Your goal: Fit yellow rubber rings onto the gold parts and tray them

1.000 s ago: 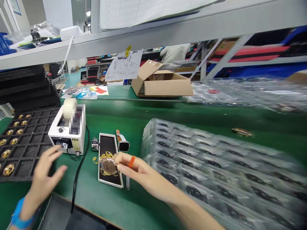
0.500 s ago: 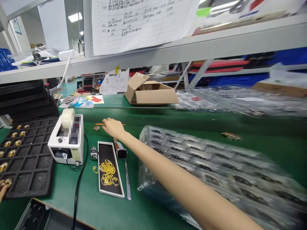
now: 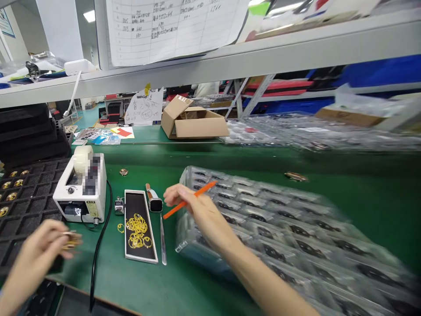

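My right hand (image 3: 194, 210) holds a thin orange stick (image 3: 190, 200) slantwise above the green table, next to a stack of clear plastic trays (image 3: 279, 219). My left hand (image 3: 42, 250) grips a small round gold piece (image 3: 70, 239) at the near edge of a black foam tray (image 3: 29, 193) that holds more gold pieces. Between the hands lie a narrow black tray with yellow rings (image 3: 138, 226), metal tweezers (image 3: 162, 239) and a smartwatch (image 3: 154, 202). One round gold piece (image 3: 123, 172) lies alone farther back on the table.
A white tape dispenser (image 3: 82, 186) with a black cable stands at the left. A small counter (image 3: 119, 206) sits beside it. An open cardboard box (image 3: 192, 120) and papers are at the back. A shelf with a hanging sheet (image 3: 171, 26) runs overhead.
My right hand reached back, left the round piece on the table, and came forward holding the orange stick. My left hand picked a gold piece from the foam tray.
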Motion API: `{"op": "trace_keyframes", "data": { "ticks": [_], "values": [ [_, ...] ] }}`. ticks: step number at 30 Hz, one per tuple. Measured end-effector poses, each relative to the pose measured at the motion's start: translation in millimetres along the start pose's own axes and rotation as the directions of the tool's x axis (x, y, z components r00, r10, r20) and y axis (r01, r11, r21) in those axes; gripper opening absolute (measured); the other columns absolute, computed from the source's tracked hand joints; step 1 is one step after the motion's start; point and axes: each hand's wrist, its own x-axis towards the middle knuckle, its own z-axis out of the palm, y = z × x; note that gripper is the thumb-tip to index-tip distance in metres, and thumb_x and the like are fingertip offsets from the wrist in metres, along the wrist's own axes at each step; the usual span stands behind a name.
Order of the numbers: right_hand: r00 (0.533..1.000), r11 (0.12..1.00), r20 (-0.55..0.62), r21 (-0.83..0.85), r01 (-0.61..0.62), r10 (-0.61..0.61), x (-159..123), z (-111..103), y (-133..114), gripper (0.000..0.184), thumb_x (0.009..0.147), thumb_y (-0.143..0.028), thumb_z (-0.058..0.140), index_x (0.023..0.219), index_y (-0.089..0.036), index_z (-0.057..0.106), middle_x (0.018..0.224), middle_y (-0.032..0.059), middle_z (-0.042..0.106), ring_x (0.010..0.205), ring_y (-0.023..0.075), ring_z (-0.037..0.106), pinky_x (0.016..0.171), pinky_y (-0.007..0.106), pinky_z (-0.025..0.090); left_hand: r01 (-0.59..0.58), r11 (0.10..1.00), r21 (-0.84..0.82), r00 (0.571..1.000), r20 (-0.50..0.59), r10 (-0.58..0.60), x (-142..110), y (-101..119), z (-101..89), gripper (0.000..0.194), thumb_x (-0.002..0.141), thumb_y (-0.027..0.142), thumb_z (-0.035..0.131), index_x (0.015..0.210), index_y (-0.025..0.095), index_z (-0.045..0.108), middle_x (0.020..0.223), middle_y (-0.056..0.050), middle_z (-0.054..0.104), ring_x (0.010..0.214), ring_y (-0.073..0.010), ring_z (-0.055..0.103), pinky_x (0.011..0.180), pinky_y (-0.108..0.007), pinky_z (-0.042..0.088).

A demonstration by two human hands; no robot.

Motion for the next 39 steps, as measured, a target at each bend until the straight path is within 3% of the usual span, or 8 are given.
{"op": "trace_keyframes", "data": {
  "ticks": [1,3,5,7,11,17,24,39],
  "values": [
    [0.999,0.995,0.003,0.092,-0.038,0.038,-5,5,4,0.051,0.088,-0.059,0.035,0.066,-0.019,0.058,0.068,0.0028,0.055,0.063,0.0154,0.053,0.062,0.029,0.046,0.065,0.986,-0.153,0.984,0.176,-0.038,8,17,36.0,0.038,0.080,0.051,0.058,0.100,0.019,0.055,0.086,-0.007,0.074,0.081,-0.0243,0.071,0.061,-0.033,0.058],
    [0.994,0.968,0.026,0.225,-0.107,0.104,-12,15,13,0.054,0.086,-0.064,0.036,0.072,-0.018,0.061,0.059,-0.0012,0.045,0.052,0.0125,0.046,0.053,0.027,0.044,0.152,0.913,-0.377,0.938,0.348,-0.013,28,39,97.4,0.054,0.073,0.049,0.068,0.114,0.017,0.053,0.081,-0.006,0.073,0.075,-0.0231,0.072,0.060,-0.031,0.058],
    [0.992,0.944,0.040,0.304,-0.126,0.119,-16,22,21,0.055,0.085,-0.066,0.037,0.080,-0.018,0.062,0.057,-0.0031,0.042,0.047,0.0110,0.042,0.048,0.026,0.041,0.209,0.840,-0.500,0.924,0.382,-0.003,51,45,137.3,0.054,0.071,0.041,0.072,0.115,0.014,0.055,0.078,-0.004,0.072,0.072,-0.0203,0.072,0.065,-0.030,0.058],
    [0.996,0.944,0.005,0.320,-0.084,0.087,-20,27,24,0.052,0.085,-0.064,0.040,0.082,-0.018,0.063,0.061,-0.0010,0.049,0.052,0.0122,0.048,0.052,0.027,0.044,0.262,0.776,-0.573,0.927,0.374,-0.037,70,43,156.0,0.046,0.072,0.031,0.072,0.111,0.013,0.058,0.080,-0.004,0.072,0.074,-0.0188,0.072,0.074,-0.030,0.058],
    [0.998,0.985,-0.065,0.169,0.021,-0.011,-31,33,20,0.034,0.086,-0.049,0.051,0.081,-0.019,0.065,0.075,0.0030,0.060,0.067,0.0156,0.058,0.064,0.028,0.048,0.272,0.704,-0.656,0.937,0.346,-0.039,83,36,159.0,0.037,0.071,0.017,0.069,0.107,0.013,0.061,0.088,-0.006,0.073,0.084,-0.0188,0.071,0.088,-0.034,0.054],
    [0.988,0.989,-0.054,0.001,0.148,-0.147,-46,43,17,0.021,0.090,-0.029,0.048,0.083,-0.020,0.065,0.074,0.0030,0.064,0.066,0.0154,0.062,0.060,0.027,0.049,0.221,0.700,-0.679,0.937,0.348,0.041,71,34,155.9,0.040,0.074,0.019,0.064,0.114,0.016,0.060,0.095,-0.007,0.073,0.093,-0.0214,0.069,0.087,-0.035,0.054],
    [0.860,0.878,-0.191,-0.181,0.442,-0.473,-53,38,15,0.018,0.087,-0.010,0.046,0.091,-0.020,0.060,0.074,0.0049,0.063,0.066,0.0153,0.061,0.057,0.028,0.049,0.158,0.734,-0.661,0.961,0.274,0.039,72,32,155.8,0.039,0.072,0.027,0.072,0.107,0.014,0.061,0.091,-0.008,0.073,0.085,-0.0211,0.071,0.080,-0.032,0.056],
    [0.847,0.859,-0.179,-0.229,0.459,-0.500,-59,37,18,0.023,0.090,-0.013,0.039,0.098,-0.020,0.060,0.086,0.0077,0.061,0.078,0.0187,0.061,0.064,0.033,0.050,0.129,0.851,-0.510,0.952,0.302,0.037,69,32,160.0,0.019,0.066,0.022,0.070,0.078,0.014,0.057,0.059,0.002,0.060,0.050,-0.0114,0.062,0.037,-0.015,0.037]
  ]
}}
